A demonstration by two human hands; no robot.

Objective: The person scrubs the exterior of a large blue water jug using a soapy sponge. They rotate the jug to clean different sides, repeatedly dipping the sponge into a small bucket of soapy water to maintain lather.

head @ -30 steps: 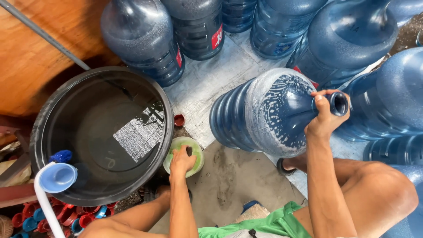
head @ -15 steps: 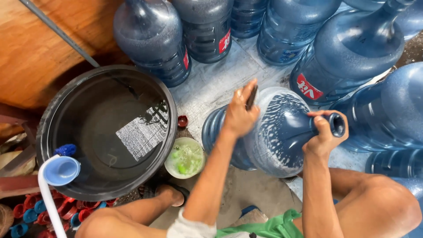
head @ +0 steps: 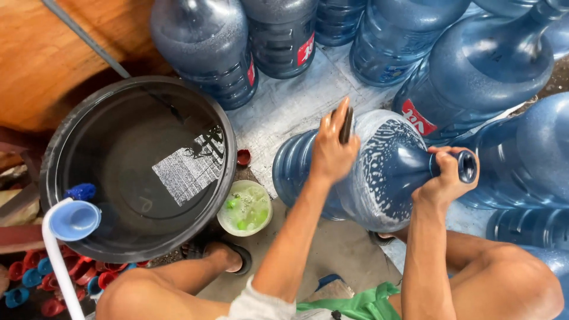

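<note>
Gripping the neck of a soapy blue jug (head: pixel 367 178), the right hand (head: pixel 441 178) steadies it; the left hand (head: pixel 332 148) clamps a dark scrubber (head: pixel 346 124) against its side.

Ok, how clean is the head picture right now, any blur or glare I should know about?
Head view: the left hand is slightly motion-blurred where it presses a dark scrubber on the soapy jug; the right hand on the jug's neck looks sharp; the black tub of water shows a bright grid-like reflection; daylight is even, with soft shadows.
</note>
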